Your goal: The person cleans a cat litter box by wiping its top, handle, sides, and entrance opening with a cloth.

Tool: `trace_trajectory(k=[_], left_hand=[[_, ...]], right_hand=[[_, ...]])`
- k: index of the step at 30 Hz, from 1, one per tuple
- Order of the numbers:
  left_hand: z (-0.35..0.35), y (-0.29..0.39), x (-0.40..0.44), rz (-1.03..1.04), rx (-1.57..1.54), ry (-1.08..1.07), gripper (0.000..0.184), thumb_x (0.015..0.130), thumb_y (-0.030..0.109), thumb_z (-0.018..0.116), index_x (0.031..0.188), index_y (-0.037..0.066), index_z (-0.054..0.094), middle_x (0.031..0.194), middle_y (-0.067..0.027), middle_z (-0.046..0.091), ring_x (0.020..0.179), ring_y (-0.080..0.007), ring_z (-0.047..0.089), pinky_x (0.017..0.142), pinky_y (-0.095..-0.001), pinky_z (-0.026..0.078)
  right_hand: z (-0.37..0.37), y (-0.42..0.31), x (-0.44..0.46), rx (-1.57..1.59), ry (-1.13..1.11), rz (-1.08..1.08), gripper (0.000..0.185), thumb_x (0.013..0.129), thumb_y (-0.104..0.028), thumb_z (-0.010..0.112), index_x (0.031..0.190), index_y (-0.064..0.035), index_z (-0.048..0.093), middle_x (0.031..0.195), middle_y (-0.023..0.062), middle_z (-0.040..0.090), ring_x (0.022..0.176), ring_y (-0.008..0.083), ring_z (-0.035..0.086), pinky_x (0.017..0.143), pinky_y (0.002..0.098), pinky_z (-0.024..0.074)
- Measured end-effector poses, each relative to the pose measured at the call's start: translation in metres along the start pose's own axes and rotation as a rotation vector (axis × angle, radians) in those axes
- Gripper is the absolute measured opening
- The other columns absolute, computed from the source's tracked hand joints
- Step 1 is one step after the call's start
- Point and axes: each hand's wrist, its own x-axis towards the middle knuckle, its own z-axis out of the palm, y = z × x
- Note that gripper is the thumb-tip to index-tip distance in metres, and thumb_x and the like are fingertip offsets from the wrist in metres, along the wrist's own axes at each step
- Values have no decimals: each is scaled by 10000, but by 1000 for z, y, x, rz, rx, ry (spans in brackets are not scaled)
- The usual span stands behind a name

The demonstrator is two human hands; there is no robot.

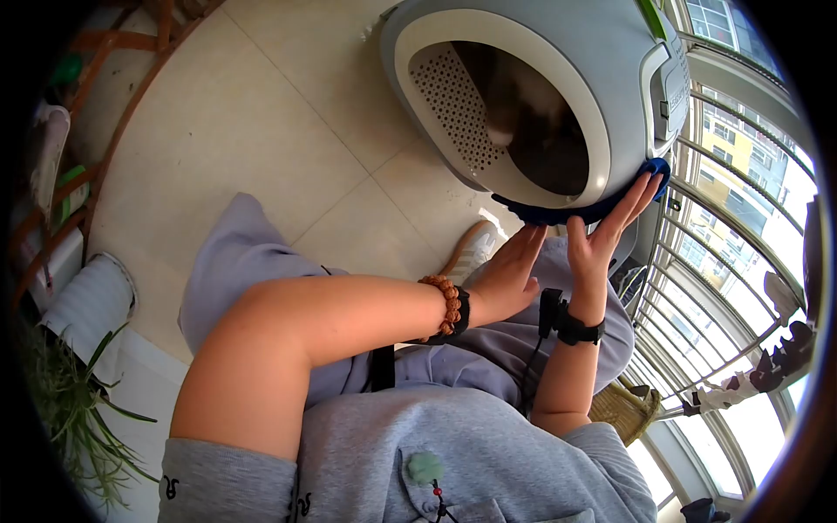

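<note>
A large grey automatic litter box point(532, 26) with a round beige-rimmed opening stands at the top. Inside the opening is a blurred brown and white furry shape point(514, 109), which looks like a cat. A dark blue cloth point(593, 211) lies along the litter box's lower edge and wraps up its right side. My right hand point(606, 231) presses flat on the cloth, fingers stretched out and thumb apart. Beside it, my left hand point(506, 275) has straight fingers whose tips meet the cloth's lower edge; what lies under those tips is hidden.
A barred window point(697, 261) runs down the right side. On the left are a brown rack point(113, 131), a white ribbed pot point(91, 301) and a leafy plant point(83, 410). A wicker item point(626, 410) is behind my right arm. Pale tiles point(253, 113) cover the floor.
</note>
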Motion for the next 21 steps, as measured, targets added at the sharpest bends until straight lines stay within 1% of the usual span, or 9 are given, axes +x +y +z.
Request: trace_trajectory(k=[4, 7, 8, 11, 12, 15, 16, 19, 21], left_hand=[[0, 6, 4, -15, 14, 148, 717, 850, 78, 664, 1457, -50, 305, 1394, -289, 445, 1324, -431, 427, 1130, -467, 341], [-11, 4, 15, -64, -51, 276, 623, 846, 95, 709, 1364, -27, 385, 1233, -246, 538, 1167, -399, 532, 1018, -458, 423], [-14, 4, 20, -68, -32, 334, 532, 854, 100, 722, 1287, -5, 433, 1095, -193, 593, 1007, -349, 593, 897, -424, 482], [-18, -7, 34, -186, -76, 293, 434, 872, 97, 705, 1223, 27, 460, 978, -147, 609, 868, -303, 611, 774, -391, 503], [-23, -3, 38, -303, -129, 267, 350, 884, 79, 682, 1168, 55, 478, 862, -111, 587, 758, -277, 595, 688, -381, 487], [-32, -4, 49, -285, -65, 284, 272, 880, 66, 673, 1097, 56, 509, 814, -100, 564, 714, -278, 585, 655, -383, 472], [-32, -1, 49, -205, -106, 379, 181, 877, 32, 646, 1013, 28, 527, 855, -132, 561, 768, -295, 585, 707, -386, 480], [-30, 2, 56, -10, -83, 570, 206, 901, 24, 569, 1106, 2, 553, 1043, -195, 604, 955, -355, 606, 846, -403, 491], [-35, -5, 63, -47, -173, 309, 321, 917, 25, 506, 1235, -11, 517, 1190, -234, 577, 1090, -401, 568, 944, -416, 466]], right_hand=[[-7, 2, -2, 38, 5, -46, 1030, 664, -49, 622, 1582, -15, 157, 1642, 263, 67, 1530, 436, 47, 1219, 507, 90], [-9, 2, -6, 65, 26, -51, 1017, 682, -33, 642, 1579, -14, 163, 1638, 266, 82, 1529, 433, 57, 1220, 510, 109], [-7, 2, -8, 44, 32, -53, 1021, 691, -39, 657, 1580, -13, 156, 1639, 266, 75, 1530, 433, 54, 1220, 509, 111], [-1, -3, -14, -13, 31, -49, 1046, 715, -72, 710, 1585, -15, 132, 1642, 266, 52, 1530, 432, 46, 1219, 506, 117], [2, -6, -14, -28, 19, -37, 1061, 721, -91, 732, 1586, -16, 123, 1643, 267, 44, 1530, 432, 44, 1219, 505, 117], [0, -9, -12, -49, -21, -33, 1113, 723, -147, 788, 1589, -18, 102, 1645, 268, 20, 1531, 430, 38, 1219, 503, 118], [-2, -8, -12, -54, -36, -36, 1132, 722, -165, 805, 1590, -18, 95, 1645, 268, 13, 1531, 429, 36, 1219, 502, 117], [-4, -4, -12, -21, -50, -32, 1132, 738, -205, 821, 1596, -49, 100, 1652, 248, 5, 1536, 405, 31, 1220, 488, 98], [-3, -4, -12, -19, -51, -30, 1144, 730, -203, 823, 1599, -55, 94, 1653, 248, -4, 1536, 407, 21, 1220, 492, 91]])
